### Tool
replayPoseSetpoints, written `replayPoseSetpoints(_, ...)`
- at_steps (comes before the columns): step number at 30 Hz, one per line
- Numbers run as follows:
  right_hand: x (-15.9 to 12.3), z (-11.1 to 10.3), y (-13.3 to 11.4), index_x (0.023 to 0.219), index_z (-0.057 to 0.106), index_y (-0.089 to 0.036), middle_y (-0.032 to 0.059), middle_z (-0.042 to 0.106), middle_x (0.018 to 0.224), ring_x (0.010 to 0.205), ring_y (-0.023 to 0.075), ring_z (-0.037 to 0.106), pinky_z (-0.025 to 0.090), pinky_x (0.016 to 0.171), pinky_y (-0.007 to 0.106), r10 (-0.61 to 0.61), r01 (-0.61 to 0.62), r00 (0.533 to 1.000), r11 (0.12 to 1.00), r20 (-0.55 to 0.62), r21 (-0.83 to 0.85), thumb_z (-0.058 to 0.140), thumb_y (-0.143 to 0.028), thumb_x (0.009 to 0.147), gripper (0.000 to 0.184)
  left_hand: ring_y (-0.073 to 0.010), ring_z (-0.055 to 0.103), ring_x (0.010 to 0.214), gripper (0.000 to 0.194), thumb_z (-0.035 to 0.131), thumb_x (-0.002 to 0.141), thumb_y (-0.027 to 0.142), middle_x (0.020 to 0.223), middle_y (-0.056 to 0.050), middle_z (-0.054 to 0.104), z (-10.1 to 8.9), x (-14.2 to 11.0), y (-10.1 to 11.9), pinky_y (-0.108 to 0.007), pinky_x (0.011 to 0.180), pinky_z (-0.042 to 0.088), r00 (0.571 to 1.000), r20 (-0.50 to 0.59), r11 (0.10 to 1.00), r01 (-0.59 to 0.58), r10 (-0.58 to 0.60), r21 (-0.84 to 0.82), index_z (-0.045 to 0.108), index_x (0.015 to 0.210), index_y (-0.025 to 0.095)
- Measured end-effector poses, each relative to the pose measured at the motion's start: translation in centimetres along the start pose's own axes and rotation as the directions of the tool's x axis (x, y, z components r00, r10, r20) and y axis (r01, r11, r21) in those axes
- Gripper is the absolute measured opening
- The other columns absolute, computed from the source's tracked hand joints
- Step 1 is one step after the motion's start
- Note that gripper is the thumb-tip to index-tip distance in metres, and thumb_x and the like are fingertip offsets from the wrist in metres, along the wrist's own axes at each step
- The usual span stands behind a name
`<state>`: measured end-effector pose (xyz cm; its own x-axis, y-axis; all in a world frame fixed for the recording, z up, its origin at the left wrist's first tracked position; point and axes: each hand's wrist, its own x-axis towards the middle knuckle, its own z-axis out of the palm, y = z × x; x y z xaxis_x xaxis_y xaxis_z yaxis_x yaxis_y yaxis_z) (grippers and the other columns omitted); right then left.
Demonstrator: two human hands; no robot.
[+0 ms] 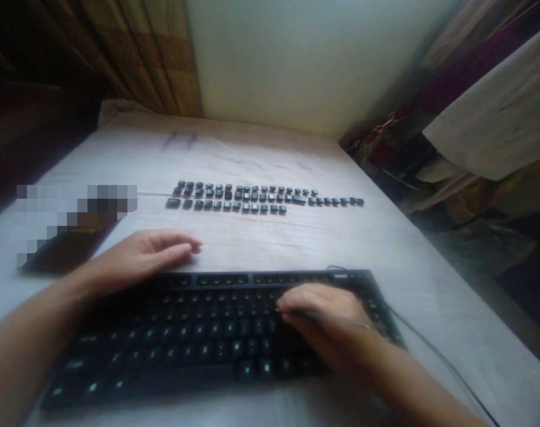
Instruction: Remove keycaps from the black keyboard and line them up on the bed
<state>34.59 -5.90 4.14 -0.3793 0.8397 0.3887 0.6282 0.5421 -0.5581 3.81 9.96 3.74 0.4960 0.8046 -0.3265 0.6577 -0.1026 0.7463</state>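
Note:
A black keyboard (pixel 198 375) lies in front of me; its nearer rows carry keycaps, while the upper rows show bare key sockets. My right hand (pixel 325 308) is closed in a pinch over the right part of those upper rows. Between its fingertips is a thin, stick-like tool (pixel 327 318), its tip close to the keys; blur hides its exact kind. My left hand (pixel 147 255) rests at the keyboard's far left edge, fingers stretched forward with nothing in them. Beyond the keyboard, loose black keycaps (pixel 245 206) stand in several rows on a pale sheet.
A cable (pixel 443 353) runs from the keyboard's right side along the sheet (pixel 376 246). At left, a pixelated patch (pixel 74 225) masks some object. Curtains (pixel 140 53) and a pale wall (pixel 296 59) close off the back. Hanging cloth (pixel 496 112) and clutter lie right, past the sheet's edge.

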Motion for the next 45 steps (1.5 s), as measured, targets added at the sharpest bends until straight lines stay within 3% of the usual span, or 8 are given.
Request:
replayPoseSetpoints(11,-0.3,0.4,0.0,0.092,0.067,-0.016,0.0070,0.077,0.079,0.069,0.0181,0.074,0.062,0.066,0.028,0.025,-0.014,0.991,0.996,-0.129,0.088,0.060,-0.009,0.090,0.010,-0.0233,0.068,0.105,0.049,0.058,0.086,0.061,0.116,-0.002,0.076,-0.1,0.4,-0.8,-0.033,0.095,0.048,1.000,0.004,1.000,-0.007,0.007,-0.008,0.069,0.116,0.025)
replayPoseSetpoints(14,-0.1,0.2,-0.2,0.088,0.071,-0.018,0.0041,0.077,0.078,0.070,0.0166,0.074,0.062,0.066,0.026,0.173,-0.137,0.968,0.971,-0.180,0.195,0.062,-0.010,0.088,0.012,-0.0235,0.069,0.103,0.051,0.059,0.084,0.064,0.114,-0.002,0.076,-0.1,0.5,-1.0,-0.033,0.093,0.050,1.000,-0.003,1.000,-0.010,0.010,-0.013,0.070,0.115,0.026)
replayPoseSetpoints(19,0.1,-0.2,-0.5,0.081,0.074,-0.021,0.0012,0.078,0.074,0.064,0.0153,0.073,0.061,0.059,0.024,0.431,-0.320,0.869,0.864,-0.243,0.388,0.066,-0.016,0.085,0.010,-0.0216,0.069,0.102,0.048,0.058,0.086,0.059,0.115,-0.001,0.076,0.0,0.0,-0.1,-0.031,0.091,0.051,1.000,-0.015,1.000,-0.016,0.015,-0.006,0.070,0.116,0.023)
replayPoseSetpoints(24,0.3,0.1,-0.5,0.084,0.074,-0.021,0.0028,0.078,0.078,0.070,0.0183,0.074,0.062,0.063,0.029,0.344,-0.230,0.888,0.907,-0.305,0.353,0.066,-0.013,0.085,0.012,-0.0243,0.067,0.109,0.038,0.057,0.090,0.051,0.116,-0.001,0.076,-0.2,-0.7,1.4,-0.037,0.100,0.046,0.994,-0.051,0.986,-0.088,0.096,0.141,0.072,0.112,0.023)
replayPoseSetpoints(29,0.6,0.4,-0.9,0.089,0.073,-0.021,0.0035,0.077,0.080,0.073,0.0178,0.074,0.063,0.066,0.029,0.229,-0.122,0.907,0.946,-0.355,0.299,0.064,-0.008,0.085,0.016,-0.0250,0.069,0.103,0.030,0.060,0.088,0.049,0.111,-0.001,0.077,1.7,-2.1,3.2,-0.035,0.092,0.051,0.937,-0.126,0.913,-0.278,0.326,0.300,0.075,0.106,0.030)
replayPoseSetpoints(33,0.8,0.4,-1.7,0.095,0.071,-0.021,0.0032,0.077,0.083,0.074,0.0164,0.074,0.062,0.069,0.028,0.128,-0.023,0.918,0.962,-0.376,0.272,0.063,-0.003,0.084,0.023,-0.0220,0.071,0.095,0.030,0.062,0.089,0.040,0.108,0.001,0.077,5.4,-4.0,5.4,-0.031,0.084,0.053,0.904,-0.060,0.894,-0.407,0.424,0.188,0.069,0.118,0.036)
replayPoseSetpoints(37,1.0,0.7,-2.5,0.099,0.070,-0.022,0.0038,0.077,0.085,0.076,0.0172,0.074,0.062,0.069,0.028,0.073,0.039,0.920,0.961,-0.385,0.276,0.063,-0.002,0.085,0.025,-0.0209,0.072,0.091,0.040,0.070,0.083,0.036,0.103,0.002,0.076,8.2,-5.0,7.0,-0.030,0.083,0.053,0.920,-0.038,0.919,-0.386,0.389,0.079,0.064,0.123,0.036)
replayPoseSetpoints(45,1.6,1.5,-3.4,0.107,0.067,-0.022,0.0044,0.077,0.088,0.076,0.0172,0.074,0.062,0.067,0.027,0.029,0.075,0.936,0.957,-0.351,0.280,0.063,-0.003,0.086,0.029,-0.0157,0.071,0.078,0.009,0.064,0.088,0.030,0.085,0.004,0.077,9.6,-4.8,7.7,-0.024,0.073,0.052,0.954,0.033,0.931,-0.283,0.298,-0.229,0.069,0.095,0.026)
